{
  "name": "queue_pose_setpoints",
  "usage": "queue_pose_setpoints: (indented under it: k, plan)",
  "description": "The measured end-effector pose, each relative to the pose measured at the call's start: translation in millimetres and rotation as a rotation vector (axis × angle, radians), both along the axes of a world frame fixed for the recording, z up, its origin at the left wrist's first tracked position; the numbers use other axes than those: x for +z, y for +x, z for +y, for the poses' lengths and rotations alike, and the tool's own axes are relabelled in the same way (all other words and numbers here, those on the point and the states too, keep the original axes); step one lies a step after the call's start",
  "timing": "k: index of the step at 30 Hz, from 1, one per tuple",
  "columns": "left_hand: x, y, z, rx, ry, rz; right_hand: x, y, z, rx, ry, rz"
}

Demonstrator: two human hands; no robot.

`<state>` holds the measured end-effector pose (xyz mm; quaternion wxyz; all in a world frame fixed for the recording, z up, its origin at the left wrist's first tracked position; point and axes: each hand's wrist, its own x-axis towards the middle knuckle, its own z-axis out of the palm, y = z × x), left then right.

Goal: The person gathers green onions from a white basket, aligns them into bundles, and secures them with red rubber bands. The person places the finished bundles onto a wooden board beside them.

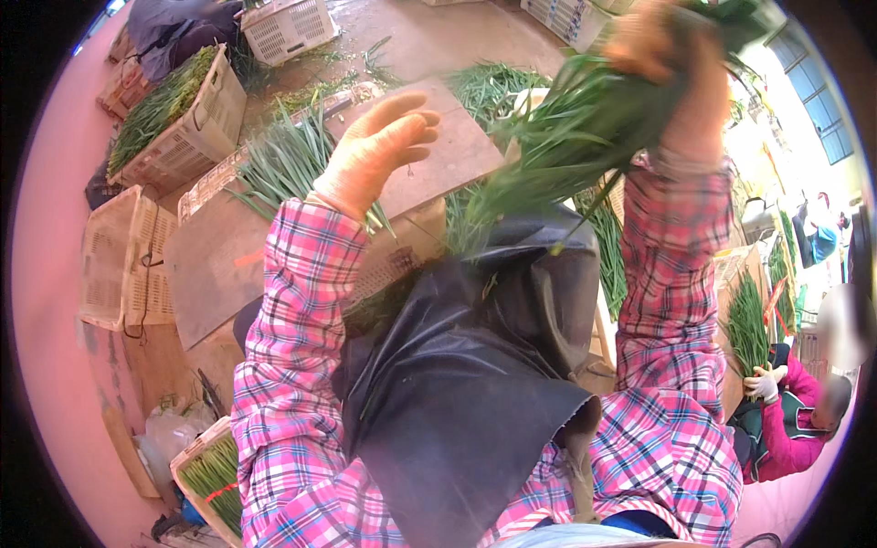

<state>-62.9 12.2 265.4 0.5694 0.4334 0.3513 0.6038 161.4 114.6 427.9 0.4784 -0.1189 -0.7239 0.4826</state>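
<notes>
My right hand [644, 41], in an orange glove and blurred, is raised at the upper right. It grips a bunch of long green leaves [575, 130], likely garlic chives, whose ends hang over my dark apron [473, 329]. My left hand [377, 154], also in an orange glove, hovers with bent fingers apart and nothing in them. Below it, a wooden board [449, 140] lies across a plastic crate [404, 264]. Beside my left wrist, a pile of cut green leaves [291, 161] rests on the board.
Leaves fill a crate [205, 116] at the upper left; another crate [113, 267] stands below it. Red-tied stems [216, 479] sit in a lower-left crate. At right, a person [781, 425] in white gloves holds a green bunch [748, 322]. Another person [175, 34] is at upper left.
</notes>
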Motion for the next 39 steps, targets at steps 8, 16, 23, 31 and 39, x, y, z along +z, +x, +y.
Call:
queue_pose_setpoints:
  k: [8, 16, 23, 31, 39]
  plan:
    - [-23.5, 6.1, -10.5, -0.051, -0.148, -0.027, 17.4, 65.8, 66.2, 0.838, -0.258, 0.079]
    - [-20.2, 31.2, -5.1, -0.019, -0.179, 0.005, 16.7, 55.0, 53.0, -0.722, 0.242, 0.06]
    - [52.9, 40.7, 33.0, 0.289, 0.439, 0.089, 26.2, 18.1, -33.1, -0.532, -0.032, -0.048]
    - [125.1, 96.1, 35.0, -0.352, 0.271, 0.014, 4.4, -13.3, 11.6, -0.279, 1.228, -0.162]
    - [103.8, 65.2, 28.5, 0.197, 0.239, 0.194, -80.0, 12.1, -4.5, -0.037, 0.281, -0.243]
